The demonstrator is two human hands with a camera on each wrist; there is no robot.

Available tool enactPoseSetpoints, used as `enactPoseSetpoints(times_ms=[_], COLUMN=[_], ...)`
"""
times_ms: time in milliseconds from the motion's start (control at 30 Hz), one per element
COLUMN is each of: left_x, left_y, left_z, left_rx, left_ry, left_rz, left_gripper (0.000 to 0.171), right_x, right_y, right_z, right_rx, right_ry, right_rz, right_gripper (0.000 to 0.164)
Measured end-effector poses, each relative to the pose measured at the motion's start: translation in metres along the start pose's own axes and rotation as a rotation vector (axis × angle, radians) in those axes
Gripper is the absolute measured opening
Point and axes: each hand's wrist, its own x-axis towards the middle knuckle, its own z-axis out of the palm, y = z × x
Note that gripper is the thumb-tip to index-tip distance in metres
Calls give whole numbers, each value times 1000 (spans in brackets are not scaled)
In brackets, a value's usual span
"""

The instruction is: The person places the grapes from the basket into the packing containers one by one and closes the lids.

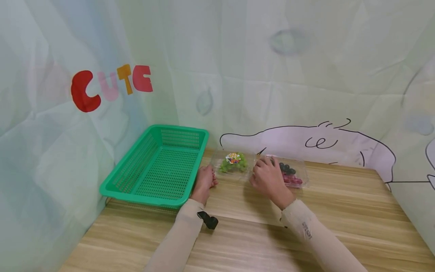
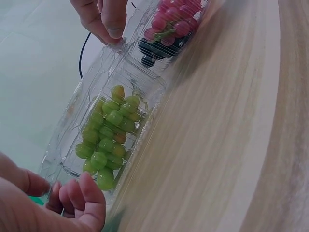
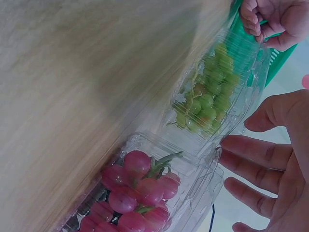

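Note:
A clear plastic box (image 2: 77, 111) holds a bunch of green grapes (image 2: 108, 130). Its lid carries a colourful label (image 1: 233, 158) in the head view. Thumb and curled fingers of my left hand (image 1: 204, 180) pinch the outer corner of this box, beside the green basket. My right hand (image 1: 268, 177) is at the opposite end, where the two boxes meet. Its fingertips touch the clear edge there, with thumb and fingers apart in the right wrist view. Another clear plastic box (image 3: 195, 193) contains red grapes (image 3: 140, 193) and dark grapes (image 1: 287, 169), partly hidden by my right hand.
A green plastic basket (image 1: 195, 177) stands at the left of the wooden table (image 1: 231, 241), close by my left forearm. Behind the boxes hangs a printed cloth (image 1: 238, 94) with coloured letters and line drawings.

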Motion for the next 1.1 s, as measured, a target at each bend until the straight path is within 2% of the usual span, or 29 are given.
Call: enactPoseSetpoints(times_ms=[567,833,1100], left_x=[1,1,1], left_y=[0,1,0], left_z=[2,1,1], left_rx=[-17,-4,-15], left_ry=[17,15,3], left_rz=[8,13,9], left_gripper=[14,14,17], right_x=[-1,0,0], right_y=[-1,-5,-9], right_z=[0,-2,0], right_rx=[5,17,9], right_ry=[10,-2,28], right_rz=[16,44,78], right_gripper=[16,18,22])
